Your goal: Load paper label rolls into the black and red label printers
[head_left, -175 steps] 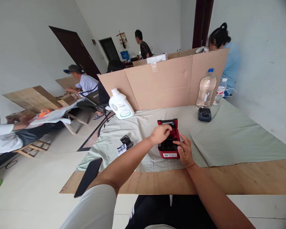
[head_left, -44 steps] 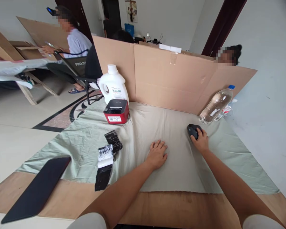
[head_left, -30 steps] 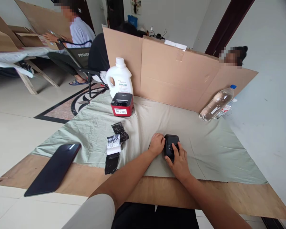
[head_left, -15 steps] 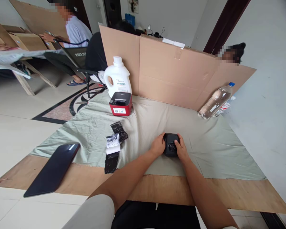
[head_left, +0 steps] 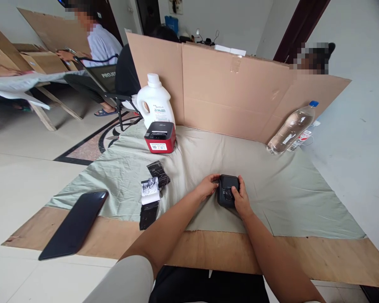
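Since a moment ago, little moved: my left hand (head_left: 207, 186) and right hand (head_left: 240, 201) still clasp small black device (head_left: 228, 190) from both sides, mid-cloth (head_left: 297, 198). Left: paper scraps (head_left: 151, 191), phone (head_left: 73, 224). Beyond: red printer (head_left: 159, 137), white jug (head_left: 154, 102), cardboard screen (head_left: 233, 94).

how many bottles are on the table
3: a white jug bottle behind the red printer, a big clear water bottle at far right, and a smaller bottle mostly hidden behind it. Others may be hidden.
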A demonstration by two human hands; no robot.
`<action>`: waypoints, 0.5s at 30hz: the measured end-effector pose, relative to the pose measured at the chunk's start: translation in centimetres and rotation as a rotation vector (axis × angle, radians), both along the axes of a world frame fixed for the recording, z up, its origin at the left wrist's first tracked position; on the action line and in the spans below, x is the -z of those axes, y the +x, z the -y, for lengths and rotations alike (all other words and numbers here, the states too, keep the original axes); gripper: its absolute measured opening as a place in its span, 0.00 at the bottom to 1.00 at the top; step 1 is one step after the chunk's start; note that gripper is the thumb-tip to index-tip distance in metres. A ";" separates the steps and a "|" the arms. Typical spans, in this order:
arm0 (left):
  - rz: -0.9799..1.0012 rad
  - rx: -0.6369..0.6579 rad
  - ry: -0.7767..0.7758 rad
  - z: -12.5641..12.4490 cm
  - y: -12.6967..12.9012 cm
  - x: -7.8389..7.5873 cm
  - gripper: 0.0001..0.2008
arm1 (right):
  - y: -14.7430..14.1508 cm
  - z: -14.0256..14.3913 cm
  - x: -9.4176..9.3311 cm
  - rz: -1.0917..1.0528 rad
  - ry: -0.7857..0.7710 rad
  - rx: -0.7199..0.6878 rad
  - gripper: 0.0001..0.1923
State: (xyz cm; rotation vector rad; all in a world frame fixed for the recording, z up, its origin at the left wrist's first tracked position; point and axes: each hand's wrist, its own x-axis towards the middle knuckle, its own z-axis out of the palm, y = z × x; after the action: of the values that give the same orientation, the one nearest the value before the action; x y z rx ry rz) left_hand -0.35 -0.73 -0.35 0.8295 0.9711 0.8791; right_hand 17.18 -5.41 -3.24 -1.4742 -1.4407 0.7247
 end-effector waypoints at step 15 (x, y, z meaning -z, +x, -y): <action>-0.184 -0.003 0.014 0.3 0.6 -1.4 0.29 | -0.1 -0.3 0.5 -0.241 0.001 0.057 0.38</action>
State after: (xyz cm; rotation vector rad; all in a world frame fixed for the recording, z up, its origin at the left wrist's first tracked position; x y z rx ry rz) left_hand 0.29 -1.06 1.09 0.9331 1.1275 0.8239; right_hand 17.07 -5.12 -3.76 -1.3704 -1.2120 0.8355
